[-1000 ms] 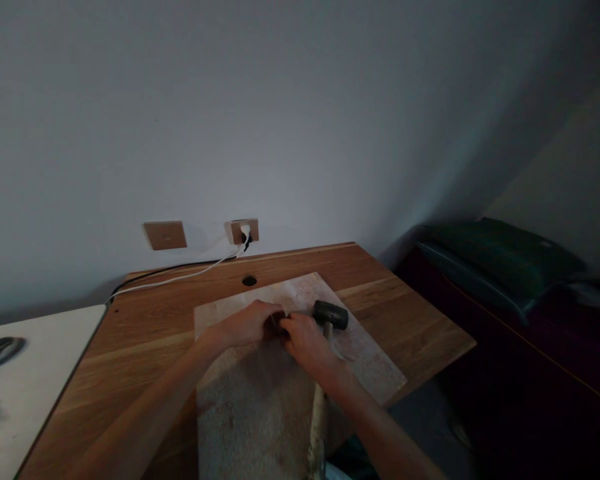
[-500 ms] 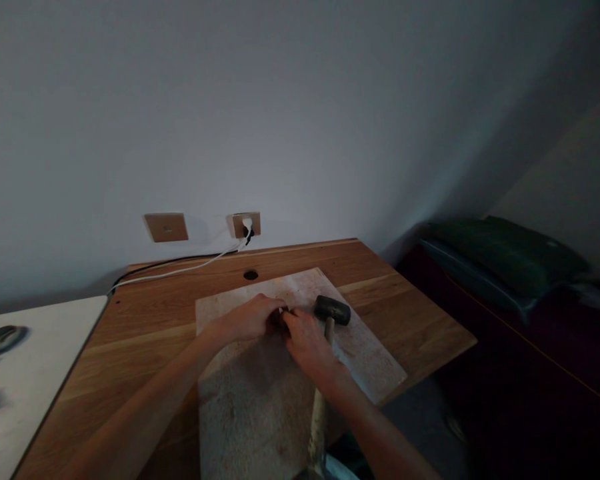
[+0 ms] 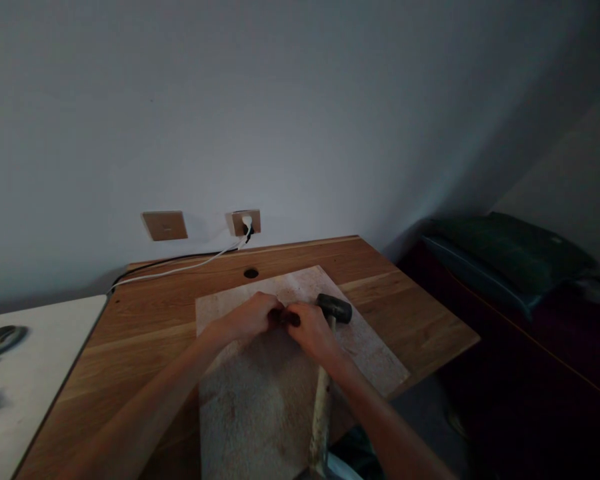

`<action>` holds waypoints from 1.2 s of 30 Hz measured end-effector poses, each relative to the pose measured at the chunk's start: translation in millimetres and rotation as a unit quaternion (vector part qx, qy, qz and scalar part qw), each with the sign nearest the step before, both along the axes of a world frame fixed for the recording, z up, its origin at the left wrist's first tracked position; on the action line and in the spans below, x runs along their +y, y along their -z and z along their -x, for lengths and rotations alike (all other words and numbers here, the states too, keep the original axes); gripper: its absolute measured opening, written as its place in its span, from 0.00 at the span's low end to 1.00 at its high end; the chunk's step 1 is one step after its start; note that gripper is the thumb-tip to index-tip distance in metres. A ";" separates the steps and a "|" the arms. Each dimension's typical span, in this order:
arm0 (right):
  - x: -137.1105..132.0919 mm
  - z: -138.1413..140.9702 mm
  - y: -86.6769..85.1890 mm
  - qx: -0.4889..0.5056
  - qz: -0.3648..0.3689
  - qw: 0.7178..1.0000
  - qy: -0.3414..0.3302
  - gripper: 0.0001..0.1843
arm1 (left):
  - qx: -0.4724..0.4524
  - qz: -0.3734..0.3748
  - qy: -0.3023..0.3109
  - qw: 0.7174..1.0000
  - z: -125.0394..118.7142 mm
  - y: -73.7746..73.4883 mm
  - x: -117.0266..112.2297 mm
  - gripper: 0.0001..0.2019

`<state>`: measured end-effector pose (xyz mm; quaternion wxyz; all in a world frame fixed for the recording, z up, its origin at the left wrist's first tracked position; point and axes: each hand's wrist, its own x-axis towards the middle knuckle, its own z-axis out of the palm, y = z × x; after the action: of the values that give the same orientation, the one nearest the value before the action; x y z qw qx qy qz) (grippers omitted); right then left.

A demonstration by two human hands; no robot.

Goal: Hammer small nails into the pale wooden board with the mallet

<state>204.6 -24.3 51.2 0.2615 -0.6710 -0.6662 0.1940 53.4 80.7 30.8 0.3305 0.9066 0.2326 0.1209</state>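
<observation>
My left hand [image 3: 256,315] and my right hand [image 3: 307,327] meet above a pale, worn board [image 3: 245,413], fingers curled in toward each other. A small dark thing shows between the fingertips, too shadowed to name. Both hands are closed around it. Just right of my right hand lies a mallet [image 3: 334,309] with a black head, resting on the board. Its light, worn handle [image 3: 321,413] runs toward me, partly covered by my right wrist.
The board lies on a wooden desk [image 3: 420,313] against the wall. A white surface [image 3: 45,360] adjoins on the left. Cables [image 3: 180,269] run along the back from a wall socket [image 3: 246,223]. A round hole [image 3: 251,273] pierces the desk. Dark green cushions [image 3: 510,253] lie at right.
My right hand has turned slightly, its fingers curling closer to the left fingertips. A small light spot between the fingers is now hidden. The mallet still lies on the board.
</observation>
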 end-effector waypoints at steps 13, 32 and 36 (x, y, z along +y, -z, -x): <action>-2.0 7.6 13.7 -0.052 -0.003 0.999 -0.015 0.21 | -0.040 0.016 0.027 0.999 3.3 -4.8 2.7 0.14; 7.3 -17.7 6.0 0.108 -0.054 0.993 -0.012 0.10 | -0.062 0.067 0.017 0.996 3.9 -13.6 2.0 0.12; 12.5 -23.7 11.3 0.402 -0.051 0.913 0.040 0.08 | -0.160 0.154 0.004 0.975 2.8 -19.6 1.2 0.14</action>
<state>228.2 -11.8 39.8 0.5485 -0.5481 -0.4864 0.4026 50.6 81.9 50.4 0.4999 0.8147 0.1887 0.2254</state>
